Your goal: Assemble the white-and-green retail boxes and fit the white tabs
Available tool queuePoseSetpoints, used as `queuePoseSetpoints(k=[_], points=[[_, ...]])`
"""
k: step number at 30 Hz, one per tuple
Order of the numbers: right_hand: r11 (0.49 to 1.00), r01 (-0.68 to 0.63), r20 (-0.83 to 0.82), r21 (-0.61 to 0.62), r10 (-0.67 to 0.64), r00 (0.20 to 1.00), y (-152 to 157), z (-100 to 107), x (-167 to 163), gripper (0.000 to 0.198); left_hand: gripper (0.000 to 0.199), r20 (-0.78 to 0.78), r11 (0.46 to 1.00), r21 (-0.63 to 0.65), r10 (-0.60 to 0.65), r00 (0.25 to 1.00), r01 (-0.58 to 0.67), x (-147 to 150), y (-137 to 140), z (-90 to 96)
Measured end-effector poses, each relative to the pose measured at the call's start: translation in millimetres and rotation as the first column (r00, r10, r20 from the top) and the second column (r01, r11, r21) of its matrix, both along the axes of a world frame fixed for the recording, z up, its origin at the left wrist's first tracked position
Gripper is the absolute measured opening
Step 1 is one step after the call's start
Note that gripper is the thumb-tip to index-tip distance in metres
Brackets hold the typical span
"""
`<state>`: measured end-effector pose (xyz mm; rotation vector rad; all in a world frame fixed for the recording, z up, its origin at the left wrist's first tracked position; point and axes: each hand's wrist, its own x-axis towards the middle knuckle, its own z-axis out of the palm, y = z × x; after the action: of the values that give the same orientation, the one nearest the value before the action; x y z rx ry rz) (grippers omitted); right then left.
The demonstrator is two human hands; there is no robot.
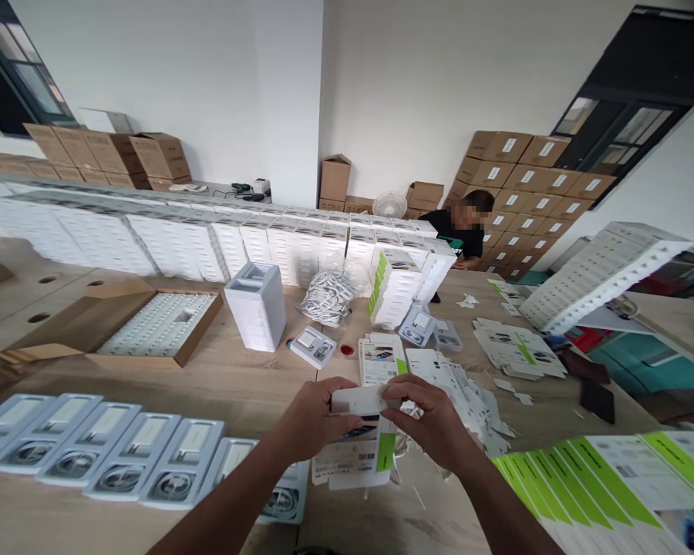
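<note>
My left hand (318,420) and my right hand (425,416) both grip a white printed carton (352,455) with a green stripe. My thumbs and fingers pinch its upper flap from either side; what lies inside the carton, if anything, is hidden. Just beyond it, a pile of flat cartons (382,358) lies on the table, with loose white card pieces (468,393) to its right. To the left runs a row of pale trays (182,462), each bearing a white block and a coiled cable. Part of that row is behind my left forearm.
Green-striped cartons (590,478) line the near right. An open brown box (167,324), a tall tray stack (257,308) and bagged cables (329,297) stand farther back. Long rows of white boxes (179,243) cross behind. Another person (463,223) is at the far side.
</note>
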<state>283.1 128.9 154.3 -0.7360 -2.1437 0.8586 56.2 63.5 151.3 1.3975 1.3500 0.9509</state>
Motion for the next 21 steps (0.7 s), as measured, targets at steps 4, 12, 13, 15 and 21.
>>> queuePoseSetpoints(k=[4, 12, 13, 15, 21], points=[[0.999, 0.034, -0.025, 0.023, -0.033, 0.999, -4, -2, -3, 0.01, 0.028, -0.073, 0.998, 0.059, 0.04, 0.997, -0.036, 2, -1, 1.5], [0.993, 0.118, -0.066, -0.003, -0.117, 0.991, -7, -14, -6, 0.01, 0.028, -0.21, 0.986, 0.154, 0.094, 0.973, -0.062, 1, 0, -11.3], [0.992, 0.126, -0.071, -0.004, -0.126, 0.99, -8, -14, -7, 0.009, 0.027, -0.216, 0.984, 0.164, 0.1, 0.971, -0.065, 1, 1, -12.9], [0.989, 0.149, -0.079, -0.011, -0.149, 0.986, -10, -12, -9, 0.006, 0.026, -0.22, 0.981, 0.179, 0.112, 0.969, -0.072, 1, 2, -15.1], [0.947, 0.242, -0.075, -0.21, -0.262, 0.962, -11, -11, -20, 0.006, 0.021, -0.133, 0.971, 0.22, 0.126, 0.983, -0.094, -1, 6, -12.0]])
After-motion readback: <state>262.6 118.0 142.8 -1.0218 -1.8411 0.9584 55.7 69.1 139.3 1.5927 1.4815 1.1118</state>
